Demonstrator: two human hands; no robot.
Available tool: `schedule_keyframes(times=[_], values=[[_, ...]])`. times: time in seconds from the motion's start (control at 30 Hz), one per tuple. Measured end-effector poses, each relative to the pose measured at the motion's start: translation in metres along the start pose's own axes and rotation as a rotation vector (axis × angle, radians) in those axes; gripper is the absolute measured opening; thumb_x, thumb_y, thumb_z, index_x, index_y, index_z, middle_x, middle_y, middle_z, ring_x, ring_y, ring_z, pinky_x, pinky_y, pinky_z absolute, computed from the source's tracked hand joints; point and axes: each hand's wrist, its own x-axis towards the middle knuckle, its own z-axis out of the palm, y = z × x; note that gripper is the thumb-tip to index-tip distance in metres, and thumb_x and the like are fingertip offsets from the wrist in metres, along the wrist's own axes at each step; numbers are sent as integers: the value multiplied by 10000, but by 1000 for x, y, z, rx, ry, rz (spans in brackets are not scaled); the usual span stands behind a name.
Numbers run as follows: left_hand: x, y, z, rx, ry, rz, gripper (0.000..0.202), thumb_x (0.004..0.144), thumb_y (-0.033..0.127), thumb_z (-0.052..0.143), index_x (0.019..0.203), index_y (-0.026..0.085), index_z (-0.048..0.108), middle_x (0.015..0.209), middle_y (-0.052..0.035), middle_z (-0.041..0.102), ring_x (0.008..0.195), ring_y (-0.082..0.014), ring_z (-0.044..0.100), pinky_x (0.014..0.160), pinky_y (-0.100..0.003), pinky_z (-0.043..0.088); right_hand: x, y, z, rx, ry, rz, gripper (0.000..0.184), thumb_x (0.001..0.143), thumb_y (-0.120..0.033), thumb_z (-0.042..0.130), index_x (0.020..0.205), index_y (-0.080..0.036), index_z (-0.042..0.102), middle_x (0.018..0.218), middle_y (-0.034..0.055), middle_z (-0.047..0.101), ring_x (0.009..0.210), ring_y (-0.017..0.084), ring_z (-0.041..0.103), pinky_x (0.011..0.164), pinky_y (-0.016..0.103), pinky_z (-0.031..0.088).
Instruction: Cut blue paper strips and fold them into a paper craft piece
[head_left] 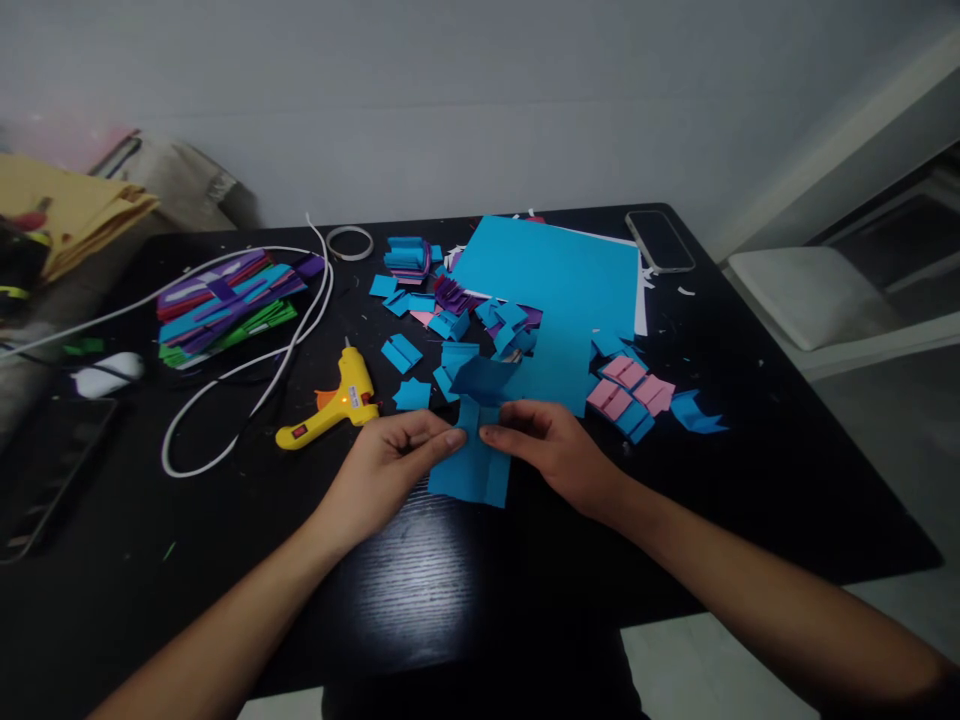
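Between my two hands is a folded piece of blue paper [469, 465], creased lengthwise, its upper flap bent up and darker. My left hand [390, 455] pinches its left edge between thumb and fingers. On the opposite edge, the thumb and curled fingers of my right hand [551, 445] grip the same paper. Just beyond lie small folded blue paper pieces [403, 353] and a large blue sheet [570, 290] on top of a white one. To the right sits a cluster of pink and blue folded pieces [628, 388].
A yellow glue gun [352, 385] with a lit orange light lies left of my left hand. A white cable [225, 460] loops around bundled coloured paper strips [225, 300]. A tape ring [349, 243] and a phone [660, 241] lie toward the back of the black table [765, 470].
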Motion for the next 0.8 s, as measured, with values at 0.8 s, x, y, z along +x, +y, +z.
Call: schedule_keyframes(times=[0.8], values=[[-8, 6, -4, 815, 373, 1035, 75, 930, 204, 736, 974, 246, 779, 865, -3, 765, 805, -171, 735, 783, -318, 577, -2, -1, -3, 86, -21, 55, 242, 796, -410, 843, 893, -198, 777, 909, 21, 729, 859, 167, 650, 840, 301, 494]])
